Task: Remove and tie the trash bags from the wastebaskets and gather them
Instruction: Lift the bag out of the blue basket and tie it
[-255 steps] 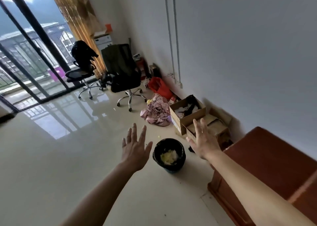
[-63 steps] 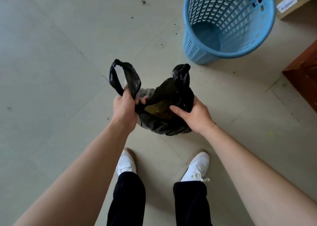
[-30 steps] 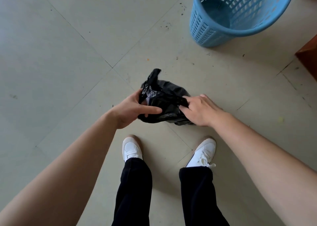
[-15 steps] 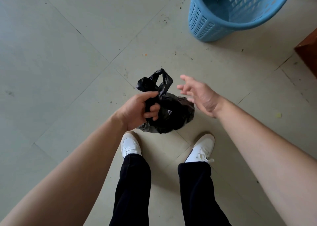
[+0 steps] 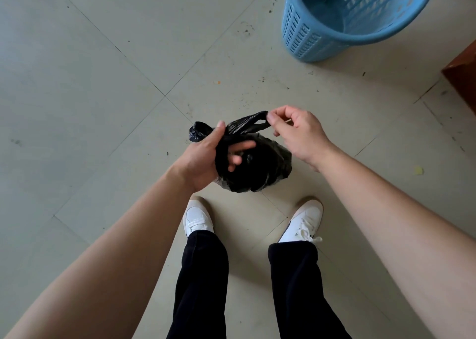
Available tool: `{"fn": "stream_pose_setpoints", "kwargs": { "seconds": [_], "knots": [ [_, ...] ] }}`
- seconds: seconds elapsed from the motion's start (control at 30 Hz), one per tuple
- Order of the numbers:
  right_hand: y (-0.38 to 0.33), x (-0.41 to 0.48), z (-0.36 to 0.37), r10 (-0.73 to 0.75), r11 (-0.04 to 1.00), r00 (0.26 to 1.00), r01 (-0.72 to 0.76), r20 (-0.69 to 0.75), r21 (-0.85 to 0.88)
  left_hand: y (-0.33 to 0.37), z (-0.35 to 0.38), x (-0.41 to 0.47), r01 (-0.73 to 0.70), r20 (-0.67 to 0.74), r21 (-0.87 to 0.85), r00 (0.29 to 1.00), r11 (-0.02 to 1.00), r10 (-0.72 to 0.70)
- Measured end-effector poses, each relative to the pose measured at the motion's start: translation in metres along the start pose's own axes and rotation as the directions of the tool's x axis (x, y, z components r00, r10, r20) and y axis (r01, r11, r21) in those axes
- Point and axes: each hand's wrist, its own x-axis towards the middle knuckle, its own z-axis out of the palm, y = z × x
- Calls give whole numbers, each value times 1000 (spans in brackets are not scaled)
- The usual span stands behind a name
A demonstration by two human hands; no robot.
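A small black trash bag (image 5: 260, 168) hangs in front of me above the floor, bunched into a lump. My left hand (image 5: 206, 158) grips its gathered neck, with one handle end sticking out past the thumb. My right hand (image 5: 296, 132) pinches the other handle loop between thumb and fingers and holds it out to the right. A blue plastic wastebasket (image 5: 342, 21) stands at the top right with no bag in it.
Pale floor tiles with dark specks spread all around. The corner of a brown wooden cabinet (image 5: 463, 73) shows at the right edge. My white shoes (image 5: 198, 217) and black trousers are directly below the bag.
My right hand, open and apart from the bag half a second ago, now pinches one handle loop. My left hand has kept its grip on the bag's neck.
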Motion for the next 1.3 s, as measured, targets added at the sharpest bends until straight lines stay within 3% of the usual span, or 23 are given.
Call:
{"fn": "stream_pose_setpoints", "kwargs": {
  "seconds": [0.1, 0.17, 0.23, 0.3, 0.37, 0.43, 0.5, 0.57, 0.67, 0.8, 0.93, 1.03, 1.1, 1.17, 1.23, 1.3],
  "knots": [
    [15, -20, 1, 35, 998, 994, -40, 99, 46, 2, -3, 3, -84, -103, -185, 993, 979, 66],
    [28, -29, 8, 94, 995, 962, -85, 256, -46, 4, -1, 3, -113, -122, -218, 989, 969, 88],
    [36, -31, 15, 175, 976, 934, -123, 313, -179, 3, 3, 1, -88, -63, -194, 995, 977, 78],
    [40, -28, 22, 128, 917, 978, -53, 166, -396, 2, 8, -2, -35, 3, -100, 999, 994, 35],
    [40, -24, 27, -109, 829, 994, 74, -31, -554, 4, 12, -6, -26, 35, 14, 999, 1000, 26],
    [39, -20, 34, -332, 825, 935, 224, -125, -519, 9, 14, -10, -59, 77, 104, 996, 993, 52],
    [35, -14, 38, -380, 847, 910, 270, -166, -458, 17, 16, -14, -93, 126, 223, 990, 970, 65],
    [29, -6, 37, -352, 840, 925, 245, -143, -483, 22, 14, -15, -120, 164, 337, 984, 934, 68],
    [25, 8, 28, -327, 787, 944, 296, 40, -541, 25, 3, -13, -149, 163, 450, 983, 880, 83],
    [29, 15, 16, -184, 840, 972, 233, 147, -490, 16, -1, -4, -144, -92, 682, 956, 717, 280],
    [43, 6, 22, -108, 866, 976, 186, 190, -465, 3, 0, 3, -147, -378, 405, 872, 903, 311],
    [51, -2, 29, -17, 902, 983, 95, 185, -421, -5, 4, 6, -223, -482, 26, 851, 974, 208],
    [52, -7, 31, 59, 922, 967, 42, 247, -386, -6, 9, 8, -254, -504, -251, 858, 934, 98],
    [53, -10, 33, 172, 934, 921, -40, 350, -355, -7, 10, 10, -276, -493, -416, 869, 867, 40],
    [50, -12, 37, 286, 928, 863, -141, 417, -344, -8, 8, 13, -288, -485, -463, 874, 838, 33],
    [46, -10, 36, 335, 937, 858, -259, 388, -235, -11, 7, 13, -279, -463, -443, 885, 852, 49]
  ]
}}
